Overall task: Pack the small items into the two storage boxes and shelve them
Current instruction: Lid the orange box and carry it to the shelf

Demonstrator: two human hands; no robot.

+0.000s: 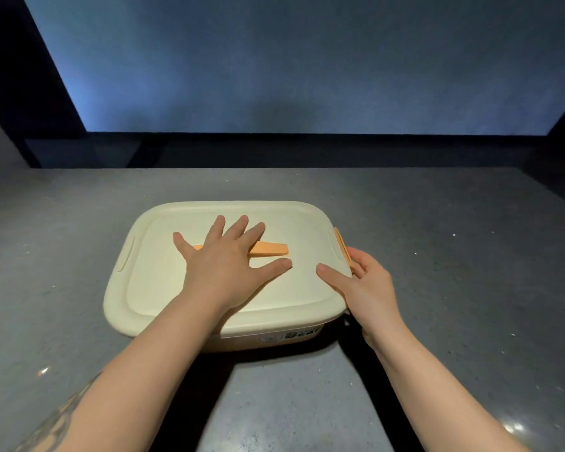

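Left hand point(224, 265): fingers spread flat, pressing the lid point(163, 282)
Right hand point(364, 282): thumb on lid; fingers curled round the orange side latch point(341, 244)
Storage box point(268, 337): lidded, on the grey table point(437, 321)

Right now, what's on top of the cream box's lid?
The left hand lies flat on the lid, covering part of the orange handle. The right hand grips the side latch. The box contents are hidden.
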